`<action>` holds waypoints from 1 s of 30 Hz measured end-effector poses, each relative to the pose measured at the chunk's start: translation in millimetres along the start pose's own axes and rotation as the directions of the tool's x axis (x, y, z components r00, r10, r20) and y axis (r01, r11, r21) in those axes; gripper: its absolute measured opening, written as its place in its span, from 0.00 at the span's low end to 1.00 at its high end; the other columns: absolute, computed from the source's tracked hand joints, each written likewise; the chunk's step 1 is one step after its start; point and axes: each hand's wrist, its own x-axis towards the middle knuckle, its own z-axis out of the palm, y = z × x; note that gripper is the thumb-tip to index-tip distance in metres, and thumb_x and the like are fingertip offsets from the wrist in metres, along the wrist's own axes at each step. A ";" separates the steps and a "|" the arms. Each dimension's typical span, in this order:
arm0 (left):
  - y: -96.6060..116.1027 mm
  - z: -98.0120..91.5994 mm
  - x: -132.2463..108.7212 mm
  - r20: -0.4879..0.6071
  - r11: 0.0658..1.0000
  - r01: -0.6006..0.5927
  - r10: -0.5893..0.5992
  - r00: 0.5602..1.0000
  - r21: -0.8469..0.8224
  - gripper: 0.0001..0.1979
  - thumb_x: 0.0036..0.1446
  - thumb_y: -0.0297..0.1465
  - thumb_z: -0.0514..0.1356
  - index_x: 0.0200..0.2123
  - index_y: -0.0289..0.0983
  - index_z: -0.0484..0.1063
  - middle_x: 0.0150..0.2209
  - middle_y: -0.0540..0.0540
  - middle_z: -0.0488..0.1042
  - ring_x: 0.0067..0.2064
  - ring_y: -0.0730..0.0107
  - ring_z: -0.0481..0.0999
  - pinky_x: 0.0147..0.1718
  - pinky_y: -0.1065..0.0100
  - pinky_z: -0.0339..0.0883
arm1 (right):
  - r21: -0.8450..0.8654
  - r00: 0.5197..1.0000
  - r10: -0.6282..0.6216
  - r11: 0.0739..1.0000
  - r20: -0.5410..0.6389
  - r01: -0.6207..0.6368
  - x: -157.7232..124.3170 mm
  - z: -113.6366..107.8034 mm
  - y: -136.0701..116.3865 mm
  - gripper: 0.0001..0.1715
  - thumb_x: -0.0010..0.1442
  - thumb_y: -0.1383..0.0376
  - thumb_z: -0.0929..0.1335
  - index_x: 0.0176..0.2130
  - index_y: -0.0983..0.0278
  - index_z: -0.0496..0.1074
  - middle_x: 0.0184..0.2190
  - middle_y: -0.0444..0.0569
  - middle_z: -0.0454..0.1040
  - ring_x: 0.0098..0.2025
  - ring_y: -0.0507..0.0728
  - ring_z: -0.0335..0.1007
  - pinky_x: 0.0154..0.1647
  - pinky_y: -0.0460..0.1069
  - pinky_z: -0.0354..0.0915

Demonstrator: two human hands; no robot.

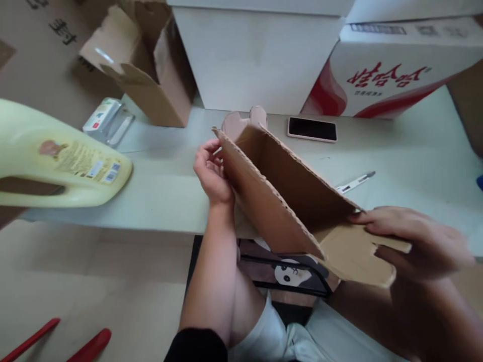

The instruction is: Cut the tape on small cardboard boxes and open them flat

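Observation:
An open-topped cardboard box (271,201) tilts over the front edge of the table, between my two hands. Its cut rims look rough, and end flaps with cut-outs stick out at both ends. My left hand (213,171) supports the far left side, fingers curled against the cardboard. At the near right end, my right hand (411,236) grips the box corner by the flap (358,256), thumb on the rim; some of its fingers are hidden beneath. A white utility knife (354,183) lies on the table just behind the box.
A phone (312,129) lies near the white cartons (256,55) at the back. Another open cardboard box (158,95) and a clear plastic package (107,120) stand back left. A large yellow bottle (64,161) is at the left. Red handles (88,347) show bottom left.

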 end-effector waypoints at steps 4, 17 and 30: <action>-10.8 8.9 -3.9 0.112 0.998 -0.042 0.036 0.993 0.046 0.20 0.60 0.52 0.53 0.30 0.41 0.67 0.35 0.45 0.73 0.44 0.62 0.77 0.48 0.62 0.71 | -0.036 0.989 0.135 0.990 -0.065 -0.137 -8.5 -6.4 2.2 0.09 0.64 0.54 0.70 0.43 0.52 0.76 0.46 0.52 0.85 0.37 0.63 0.85 0.27 0.56 0.78; -18.4 11.4 -20.3 0.392 0.840 -0.414 0.269 0.880 0.352 0.24 0.61 0.57 0.57 0.29 0.42 0.70 0.37 0.45 0.73 0.46 0.62 0.76 0.54 0.60 0.70 | 0.005 0.827 0.267 0.952 -0.495 -0.305 -29.3 35.1 34.5 0.32 0.57 0.58 0.75 0.60 0.45 0.72 0.58 0.48 0.72 0.37 0.55 0.75 0.30 0.53 0.71; -19.6 0.8 -11.7 0.412 0.812 -0.437 0.271 0.870 0.387 0.08 0.56 0.37 0.65 0.40 0.43 0.76 0.39 0.47 0.74 0.41 0.67 0.74 0.47 0.65 0.69 | 0.191 0.970 0.237 0.956 -0.060 -0.222 -33.2 41.4 22.4 0.29 0.66 0.49 0.62 0.61 0.50 0.73 0.62 0.52 0.73 0.61 0.69 0.73 0.58 0.65 0.73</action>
